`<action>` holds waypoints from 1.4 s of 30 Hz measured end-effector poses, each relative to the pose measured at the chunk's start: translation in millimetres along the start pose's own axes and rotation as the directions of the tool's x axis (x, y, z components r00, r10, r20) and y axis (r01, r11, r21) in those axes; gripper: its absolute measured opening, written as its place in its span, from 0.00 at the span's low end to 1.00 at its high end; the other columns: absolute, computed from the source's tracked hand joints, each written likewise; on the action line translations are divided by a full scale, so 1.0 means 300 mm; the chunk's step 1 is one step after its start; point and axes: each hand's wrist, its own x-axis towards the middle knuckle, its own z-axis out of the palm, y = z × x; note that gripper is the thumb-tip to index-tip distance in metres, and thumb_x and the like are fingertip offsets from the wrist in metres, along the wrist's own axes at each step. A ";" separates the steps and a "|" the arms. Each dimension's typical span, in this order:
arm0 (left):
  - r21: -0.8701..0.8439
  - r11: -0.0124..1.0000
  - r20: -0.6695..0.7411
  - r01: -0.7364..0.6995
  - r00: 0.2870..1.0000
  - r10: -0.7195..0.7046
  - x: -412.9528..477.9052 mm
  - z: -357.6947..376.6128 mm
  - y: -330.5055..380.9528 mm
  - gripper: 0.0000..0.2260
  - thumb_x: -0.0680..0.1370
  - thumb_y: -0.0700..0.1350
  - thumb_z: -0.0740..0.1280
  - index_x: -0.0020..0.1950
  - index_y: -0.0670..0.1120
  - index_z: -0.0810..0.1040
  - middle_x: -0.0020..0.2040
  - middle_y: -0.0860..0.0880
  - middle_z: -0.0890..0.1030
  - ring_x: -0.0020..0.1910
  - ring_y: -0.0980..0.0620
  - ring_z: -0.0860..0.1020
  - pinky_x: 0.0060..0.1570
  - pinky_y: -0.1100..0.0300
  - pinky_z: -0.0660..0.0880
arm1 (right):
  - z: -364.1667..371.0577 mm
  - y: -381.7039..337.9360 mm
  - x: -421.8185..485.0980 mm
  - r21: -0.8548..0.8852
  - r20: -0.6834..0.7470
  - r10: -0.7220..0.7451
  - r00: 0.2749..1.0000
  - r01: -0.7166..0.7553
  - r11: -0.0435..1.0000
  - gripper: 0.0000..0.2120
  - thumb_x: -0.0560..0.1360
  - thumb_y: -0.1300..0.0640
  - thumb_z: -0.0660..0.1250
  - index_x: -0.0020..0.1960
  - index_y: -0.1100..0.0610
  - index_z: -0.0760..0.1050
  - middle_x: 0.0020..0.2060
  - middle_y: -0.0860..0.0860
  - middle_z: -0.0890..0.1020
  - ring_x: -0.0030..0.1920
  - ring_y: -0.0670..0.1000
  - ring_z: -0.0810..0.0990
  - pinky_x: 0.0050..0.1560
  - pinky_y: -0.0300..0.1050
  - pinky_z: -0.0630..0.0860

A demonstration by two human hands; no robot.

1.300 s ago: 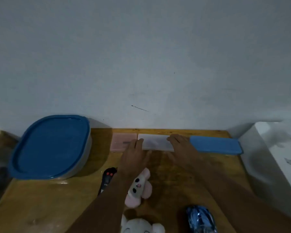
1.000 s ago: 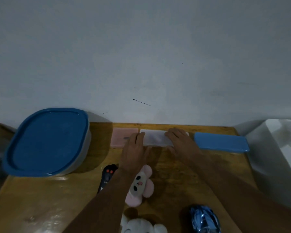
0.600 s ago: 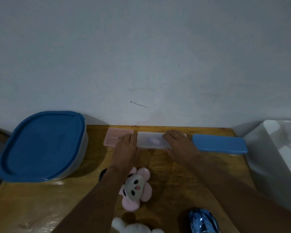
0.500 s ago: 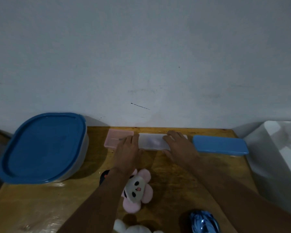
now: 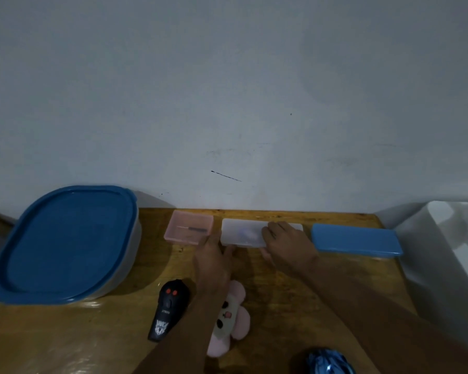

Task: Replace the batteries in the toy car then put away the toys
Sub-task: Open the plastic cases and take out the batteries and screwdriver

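Shiny blue toy car sits bottom right; right hand clasps translucent white rectangular plastic box mid-frame, left hand touches its left end, grip unclear.

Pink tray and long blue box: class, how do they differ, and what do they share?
The pink tray is open, showing a thin tool; the long blue box is closed, contents hidden. The tray is shorter than the box. Both are rectangular and lie flat on the wooden table.

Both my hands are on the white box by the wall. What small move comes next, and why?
Probably lift the lid off the white box: left-hand grip on its end, right-hand grip on its top, and it looks closed.
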 end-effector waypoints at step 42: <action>0.020 0.948 0.035 0.318 0.947 -0.319 0.024 -0.046 0.098 0.08 0.78 0.45 0.68 0.54 0.44 0.82 0.47 0.47 0.83 0.39 0.53 0.74 0.32 0.65 0.67 | -0.095 0.157 0.131 0.215 -0.278 0.130 0.952 -0.071 0.974 0.05 0.68 0.62 0.75 0.40 0.62 0.81 0.38 0.58 0.79 0.38 0.60 0.79 0.35 0.49 0.78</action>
